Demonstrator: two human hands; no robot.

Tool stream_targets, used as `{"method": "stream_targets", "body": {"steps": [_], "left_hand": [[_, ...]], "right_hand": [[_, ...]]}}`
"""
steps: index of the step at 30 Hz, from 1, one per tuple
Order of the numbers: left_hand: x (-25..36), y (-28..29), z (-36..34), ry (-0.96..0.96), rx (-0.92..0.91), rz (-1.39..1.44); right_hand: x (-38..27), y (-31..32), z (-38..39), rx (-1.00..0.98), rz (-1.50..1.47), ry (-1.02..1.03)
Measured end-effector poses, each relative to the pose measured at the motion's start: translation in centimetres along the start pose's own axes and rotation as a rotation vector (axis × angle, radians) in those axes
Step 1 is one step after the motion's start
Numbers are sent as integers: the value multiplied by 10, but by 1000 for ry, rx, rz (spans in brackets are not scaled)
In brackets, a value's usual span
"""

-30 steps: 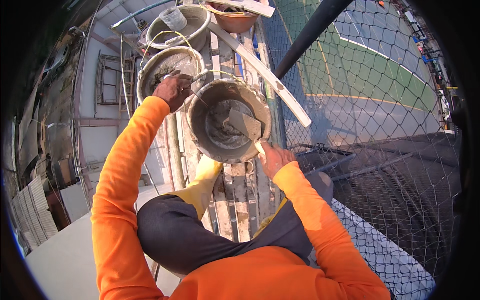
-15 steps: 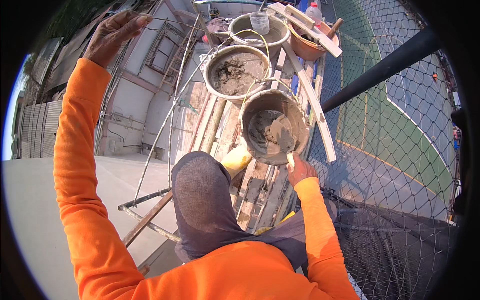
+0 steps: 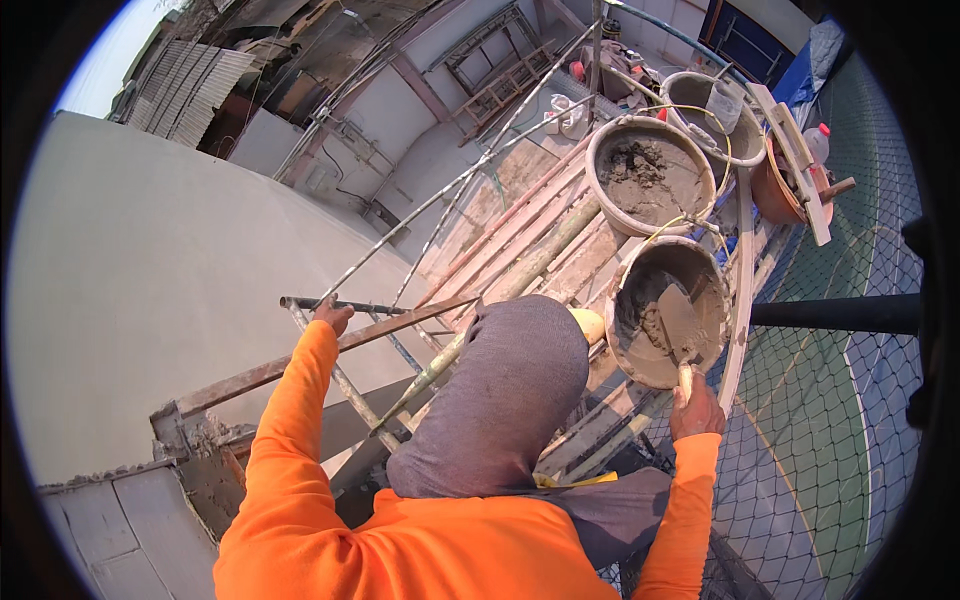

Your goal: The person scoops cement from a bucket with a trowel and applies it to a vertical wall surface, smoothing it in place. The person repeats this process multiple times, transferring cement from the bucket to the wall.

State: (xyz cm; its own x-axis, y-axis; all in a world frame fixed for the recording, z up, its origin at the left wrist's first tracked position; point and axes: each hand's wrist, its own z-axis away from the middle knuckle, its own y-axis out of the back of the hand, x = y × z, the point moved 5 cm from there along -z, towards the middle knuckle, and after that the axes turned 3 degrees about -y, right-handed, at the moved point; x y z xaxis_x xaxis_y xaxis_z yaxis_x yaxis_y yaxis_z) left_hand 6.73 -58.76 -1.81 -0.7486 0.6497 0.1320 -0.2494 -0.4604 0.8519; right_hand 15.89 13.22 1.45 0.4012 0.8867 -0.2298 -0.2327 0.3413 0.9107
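My left hand (image 3: pixel 331 316) is closed on the metal scaffold frame (image 3: pixel 360 405) at the left, near a horizontal pipe end. My right hand (image 3: pixel 699 410) grips a trowel by its pale handle (image 3: pixel 686 380). The trowel's blade (image 3: pixel 678 320) lies in the wet grey mortar inside the nearer bucket (image 3: pixel 633 352). A second bucket of lumpy mortar (image 3: pixel 660 185) stands just behind it, and a third bucket (image 3: pixel 745 140) with a translucent container (image 3: pixel 724 105) in it is farther back. My bent knee (image 3: pixel 500 380) is between my hands, over the planks.
Wooden planks (image 3: pixel 505 230) form the platform. An orange tub (image 3: pixel 775 190) with boards across it and a bottle (image 3: pixel 817 142) stand at right. Netting (image 3: pixel 820 430) and a black pole (image 3: pixel 840 312) border the right side, above a court. A pale wall surface (image 3: pixel 170 280) fills the left.
My left hand has left the middle bucket, risen to the upper left, then dropped onto the scaffold frame. The view has swung leftward. My right hand stays on the trowel in the bucket.
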Motion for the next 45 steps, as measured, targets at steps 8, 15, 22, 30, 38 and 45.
{"method": "stream_targets", "body": {"steps": [8, 15, 22, 30, 38, 45], "left_hand": [[251, -166, 110, -758, -508, 273], [384, -217, 162, -1069, -935, -21], [385, -244, 174, -954, -1046, -47], [391, -254, 174, -840, -1166, 136], [441, -264, 165, -717, -1038, 386], [453, -289, 189, -579, -1316, 220]], "right_hand": [[-31, -15, -57, -199, 278, 68], [-52, -5, 3, -231, 412, 230], [-58, -25, -32, -373, 450, 102], [-14, 4, -104, -282, 541, 65], [-63, -42, -104, -219, 486, 205], [-4, -4, -64, -251, 474, 252]]}}
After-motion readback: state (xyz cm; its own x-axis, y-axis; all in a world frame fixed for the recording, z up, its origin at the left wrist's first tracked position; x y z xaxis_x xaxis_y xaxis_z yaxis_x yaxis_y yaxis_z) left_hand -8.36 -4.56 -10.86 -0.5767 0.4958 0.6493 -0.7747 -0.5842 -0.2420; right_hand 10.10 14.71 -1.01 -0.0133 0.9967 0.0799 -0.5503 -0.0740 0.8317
